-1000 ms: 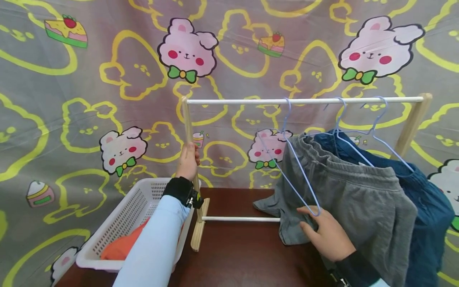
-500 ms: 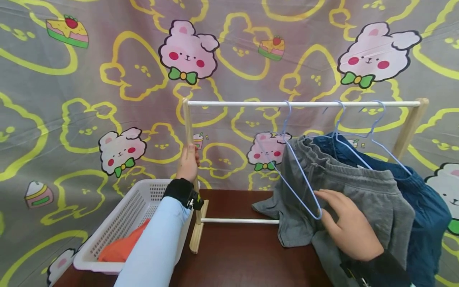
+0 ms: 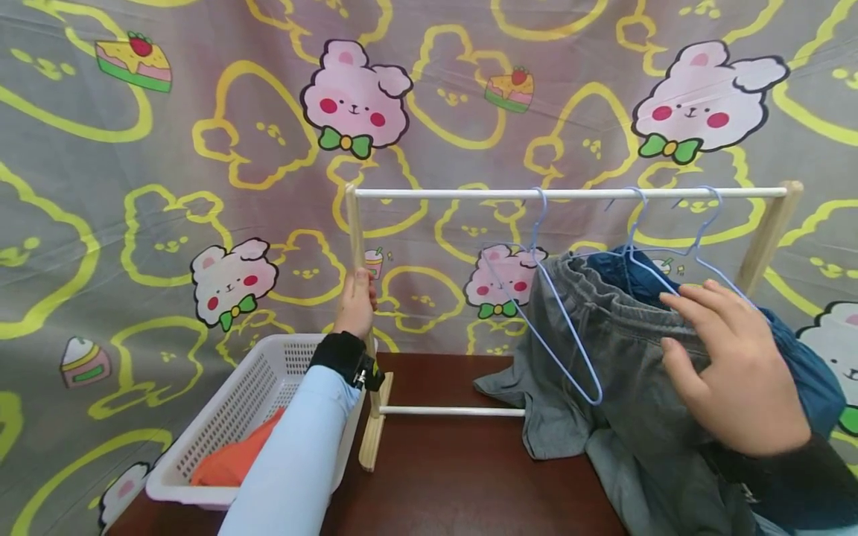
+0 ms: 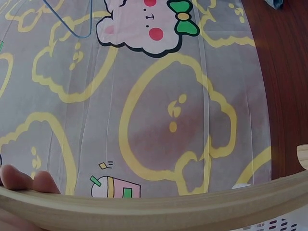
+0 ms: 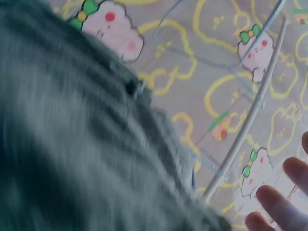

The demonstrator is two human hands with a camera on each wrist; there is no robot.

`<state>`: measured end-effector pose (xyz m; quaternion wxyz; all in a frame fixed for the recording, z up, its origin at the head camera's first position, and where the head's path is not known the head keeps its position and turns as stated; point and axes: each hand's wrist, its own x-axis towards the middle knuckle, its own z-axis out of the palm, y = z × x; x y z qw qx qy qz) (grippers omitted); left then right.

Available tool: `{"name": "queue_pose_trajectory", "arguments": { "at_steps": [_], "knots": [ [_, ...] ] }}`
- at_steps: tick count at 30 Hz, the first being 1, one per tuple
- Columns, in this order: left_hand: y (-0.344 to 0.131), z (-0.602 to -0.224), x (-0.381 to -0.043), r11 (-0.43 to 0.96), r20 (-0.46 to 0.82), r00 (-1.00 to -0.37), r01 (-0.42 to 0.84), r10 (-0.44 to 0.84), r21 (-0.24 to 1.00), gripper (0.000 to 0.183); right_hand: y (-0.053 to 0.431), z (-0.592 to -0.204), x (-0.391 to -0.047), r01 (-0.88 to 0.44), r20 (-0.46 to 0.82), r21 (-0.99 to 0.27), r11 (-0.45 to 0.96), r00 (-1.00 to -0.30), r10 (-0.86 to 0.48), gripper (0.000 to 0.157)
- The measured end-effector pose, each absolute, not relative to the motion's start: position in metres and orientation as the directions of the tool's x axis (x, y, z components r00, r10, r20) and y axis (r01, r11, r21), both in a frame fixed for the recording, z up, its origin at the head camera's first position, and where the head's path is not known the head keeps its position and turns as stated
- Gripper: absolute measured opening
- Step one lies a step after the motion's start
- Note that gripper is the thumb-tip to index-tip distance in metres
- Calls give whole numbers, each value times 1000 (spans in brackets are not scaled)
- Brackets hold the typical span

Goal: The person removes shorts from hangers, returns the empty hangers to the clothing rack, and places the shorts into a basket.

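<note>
At the left edge of the rack (image 3: pixel 462 193): my left hand (image 3: pixel 357 301) grips the wooden post (image 3: pixel 355 231).
Toward its right edge: grey garment (image 3: pixel 623 357), before a blue garment (image 3: pixel 819 391).
Right hand (image 3: pixel 740 368): fingers spread before the grey; touching, I can't tell.

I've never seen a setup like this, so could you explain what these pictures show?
There is no machine at work here, just a person working bare-handed. The wide pictures come from a camera worn on the head; the two smaller ones come from a camera on each wrist. On the brown tabletop stand a clothes rack and a white perforated basket holding orange cloth. The left hand grips the rack's left wooden post. Blue hangers, gray pants and a blue garment hang from the rack. The right hand is near the pants, gripping nothing; whether it touches anything is unclear.
</note>
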<state>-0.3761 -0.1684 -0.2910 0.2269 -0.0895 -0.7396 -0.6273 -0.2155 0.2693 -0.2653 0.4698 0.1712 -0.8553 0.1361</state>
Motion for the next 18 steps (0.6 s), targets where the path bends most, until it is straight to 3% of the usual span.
{"name": "queue_pose_trajectory", "arguments": {
  "at_steps": [10,18],
  "knots": [
    [-169,-291,-375,204,432,-891,402,-137,893,44,290,-259,-227,-178,648,-207,962,-762,-2,82],
    [-169,-288,-376,183,451,-881,424,-144,887,42,299,-254,-237,-27,522,-252,967,-845,112,86]
  ]
}}
